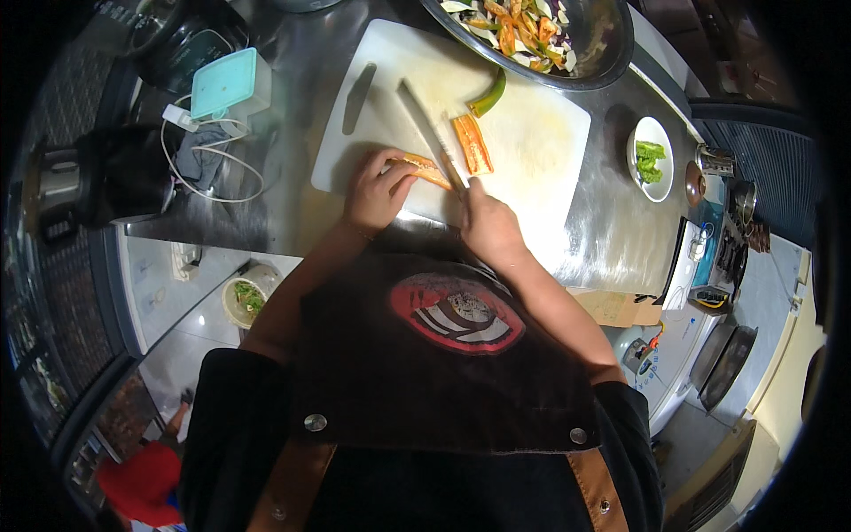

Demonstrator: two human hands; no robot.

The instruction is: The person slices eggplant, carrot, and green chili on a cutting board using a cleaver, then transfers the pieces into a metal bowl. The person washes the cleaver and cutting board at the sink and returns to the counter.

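My left hand (377,194) presses an orange pepper half (430,170) onto the white cutting board (538,126), near its front edge. The pepper's cut side faces up, with pale seeds and pith showing. In my right hand (490,223) is the handle of a kitchen knife (420,114); its long blade slants away over the board, close to the right end of that half. Whether the blade touches the pepper I cannot tell. Right of the blade lies a second orange pepper half (473,145), hollow side up. Just beyond it rests a curved green pepper piece (489,97).
A steel bowl (602,50) of cut vegetables overlaps the board's far edge. On the right stands a white bowl (633,156) with green pieces. A lidded plastic box (226,80) and a white cable (260,179) lie left. Below is a scrap bucket (229,306); a person in red (139,479) is behind.
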